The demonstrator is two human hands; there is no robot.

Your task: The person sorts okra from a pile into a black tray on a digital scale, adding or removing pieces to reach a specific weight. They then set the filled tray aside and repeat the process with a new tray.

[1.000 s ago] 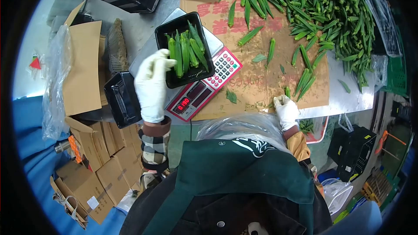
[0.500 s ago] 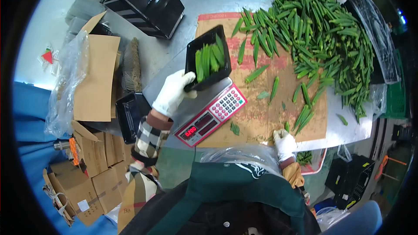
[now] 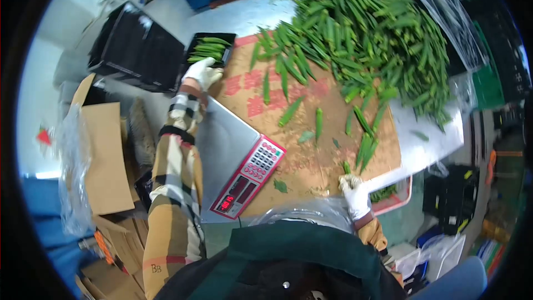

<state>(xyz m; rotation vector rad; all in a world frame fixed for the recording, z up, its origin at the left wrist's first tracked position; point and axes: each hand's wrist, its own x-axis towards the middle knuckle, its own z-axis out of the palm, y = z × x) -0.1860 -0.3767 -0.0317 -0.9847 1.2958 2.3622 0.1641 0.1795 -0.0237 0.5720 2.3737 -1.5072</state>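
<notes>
Clasping the near edge of the tray (image 3: 190, 49) of okra in the left hand (image 3: 201, 72), far past the scale (image 3: 244, 169), just beside the crates (image 3: 139, 50), long axis running away from the palm. Resting the right hand (image 3: 353, 189), fisted, at the near side, well apart.

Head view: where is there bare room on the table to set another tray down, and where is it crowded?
The scale platform is bare beside the keypad. Bare cardboard lies between keypad and the right hand, which holds an okra pod. Grey tabletop shows beyond the tray at the left hand. The okra heap crowds the far right.
</notes>
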